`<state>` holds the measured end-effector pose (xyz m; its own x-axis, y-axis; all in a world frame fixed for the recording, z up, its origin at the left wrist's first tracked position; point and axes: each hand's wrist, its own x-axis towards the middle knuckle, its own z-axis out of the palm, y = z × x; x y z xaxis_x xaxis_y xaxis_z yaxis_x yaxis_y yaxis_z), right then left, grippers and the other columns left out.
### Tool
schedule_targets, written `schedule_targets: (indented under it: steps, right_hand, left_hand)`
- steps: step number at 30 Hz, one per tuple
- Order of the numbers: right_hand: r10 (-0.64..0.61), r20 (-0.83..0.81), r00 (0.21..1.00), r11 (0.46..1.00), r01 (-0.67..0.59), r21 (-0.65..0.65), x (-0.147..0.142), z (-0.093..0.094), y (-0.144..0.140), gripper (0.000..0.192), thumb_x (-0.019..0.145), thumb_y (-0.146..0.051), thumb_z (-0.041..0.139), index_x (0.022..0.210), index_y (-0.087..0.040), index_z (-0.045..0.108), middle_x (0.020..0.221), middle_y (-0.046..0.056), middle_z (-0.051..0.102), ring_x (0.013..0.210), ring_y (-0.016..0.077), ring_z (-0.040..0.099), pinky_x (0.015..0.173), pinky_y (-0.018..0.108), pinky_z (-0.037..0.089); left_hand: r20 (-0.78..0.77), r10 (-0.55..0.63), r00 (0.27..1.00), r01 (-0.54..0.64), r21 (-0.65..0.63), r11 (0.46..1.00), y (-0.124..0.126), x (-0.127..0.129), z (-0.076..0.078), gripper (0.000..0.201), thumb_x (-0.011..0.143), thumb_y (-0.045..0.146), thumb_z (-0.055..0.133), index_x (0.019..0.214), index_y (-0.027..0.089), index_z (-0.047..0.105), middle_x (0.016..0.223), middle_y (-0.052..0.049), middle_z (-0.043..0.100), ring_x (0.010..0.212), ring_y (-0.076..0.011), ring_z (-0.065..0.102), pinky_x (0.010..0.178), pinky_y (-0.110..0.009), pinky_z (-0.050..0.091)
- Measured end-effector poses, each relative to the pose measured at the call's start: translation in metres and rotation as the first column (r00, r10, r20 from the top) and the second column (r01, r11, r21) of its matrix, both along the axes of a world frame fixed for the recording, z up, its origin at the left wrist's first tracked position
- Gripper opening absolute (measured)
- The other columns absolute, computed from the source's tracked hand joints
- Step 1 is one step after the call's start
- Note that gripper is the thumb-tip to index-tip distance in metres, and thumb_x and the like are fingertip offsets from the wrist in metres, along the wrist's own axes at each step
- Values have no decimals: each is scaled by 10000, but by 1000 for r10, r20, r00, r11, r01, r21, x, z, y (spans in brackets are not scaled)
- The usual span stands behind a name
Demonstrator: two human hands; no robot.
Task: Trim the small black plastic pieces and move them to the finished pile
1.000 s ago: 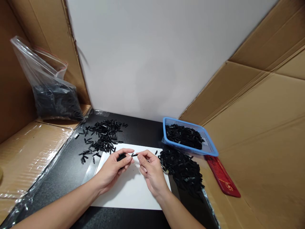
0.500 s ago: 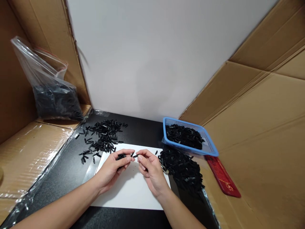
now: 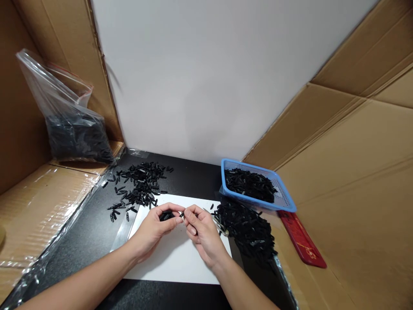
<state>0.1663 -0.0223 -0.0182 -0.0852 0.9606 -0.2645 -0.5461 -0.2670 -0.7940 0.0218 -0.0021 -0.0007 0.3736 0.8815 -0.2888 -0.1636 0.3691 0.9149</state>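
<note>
Right hand [image 3: 204, 230] pinching slim elongated black piece [image 3: 181, 215], mostly hidden, just left of its fingertips, visible end slanting down toward left hand [image 3: 158, 224]; left hand curled around bunch of small oblong black pieces [image 3: 166, 215]; fingertips touching or nearly, can't tell; both over flat white rectangular sheet [image 3: 174, 265] on black table [image 3: 177, 297]

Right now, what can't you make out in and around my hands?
All from the head view:
Black pieces in your left hand: fingers and thumb hide some, so no count.
Metal tool: your right hand blocks part; I can't tell whether it's held.
Red strip: the blue basket hides its far end.
Yellowish object: cut off by the left edge.
</note>
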Motion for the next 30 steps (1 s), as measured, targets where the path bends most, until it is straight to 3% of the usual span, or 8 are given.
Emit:
schedule_targets:
  steps: [4,7,14,19,25,30]
  right_hand:
    - [-17,2,1000,1000,17,3,3,1,1,285,680,-358,805,695,-146,614,620,-29,521,426,16,250,353,147,78]
    - [-24,17,1000,1000,23,7,4,1,2,269,679,-354,804,714,-144,640,612,-30,512,428,19,251,350,148,74]
    - [-15,15,1000,1000,14,22,6,0,2,250,682,-337,788,797,-147,676,607,-30,520,427,27,264,341,146,85]
    - [-7,5,1000,999,7,49,3,2,0,257,788,-386,664,678,-169,579,637,-12,558,421,44,307,335,156,108]
    - [-58,214,975,989,28,143,-5,-9,-1,251,687,-366,779,821,-193,656,615,-56,515,409,41,292,366,181,168]
    - [-118,343,932,981,55,188,-3,-13,1,235,701,-388,758,715,-165,683,620,-10,588,425,62,295,379,219,177]
  left_hand:
    - [81,13,997,-6,-86,996,1,0,-1,254,783,318,668,985,177,730,765,-25,644,617,-100,465,538,-200,314]
    - [124,63,990,-46,-136,990,3,0,-3,223,768,257,650,948,161,740,783,-23,633,628,-90,492,563,-189,358]
    - [120,74,990,-61,-109,992,6,-1,-5,248,748,268,728,974,166,721,696,9,603,619,-71,474,546,-156,344]
    - [147,84,986,-66,-127,990,4,0,-6,296,719,310,778,964,165,699,745,0,636,618,-64,486,549,-153,350]
    - [133,81,988,-69,-95,993,2,1,-7,239,716,346,782,806,175,641,586,65,525,547,-54,428,519,-147,315]
    - [89,63,994,-57,-71,996,-1,3,-4,255,750,388,741,753,166,615,584,56,536,540,-59,417,515,-148,316]
